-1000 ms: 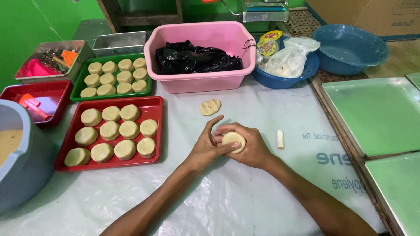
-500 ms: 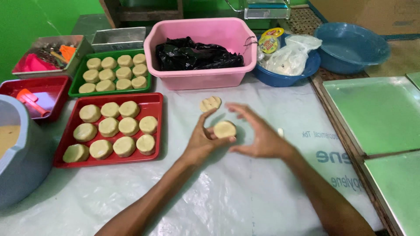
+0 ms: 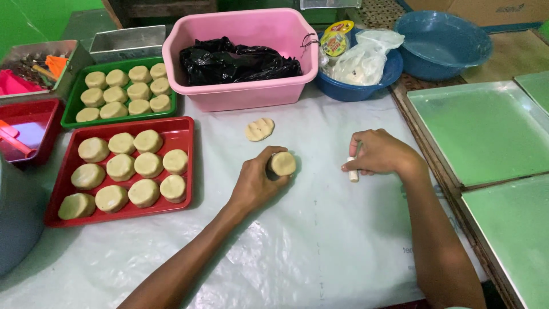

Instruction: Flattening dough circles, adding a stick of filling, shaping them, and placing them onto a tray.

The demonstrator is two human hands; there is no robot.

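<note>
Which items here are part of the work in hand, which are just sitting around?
In hand:
left hand holds dough puck
right hand touches small white stick
red tray of shaped pucks
green tray of pucks
ridged dough piece

Lying about:
pink tub with black bag
blue bowls
metal sheet pans

White-sheeted table [image 3: 320,240] (plastic cover) bears red tray [image 3: 182,129], green tray [image 3: 71,111], pink tub [image 3: 251,94], blue bowl [image 3: 354,90].

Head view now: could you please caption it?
Left hand holds round beige dough puck; right hand touches small white stick.
</note>
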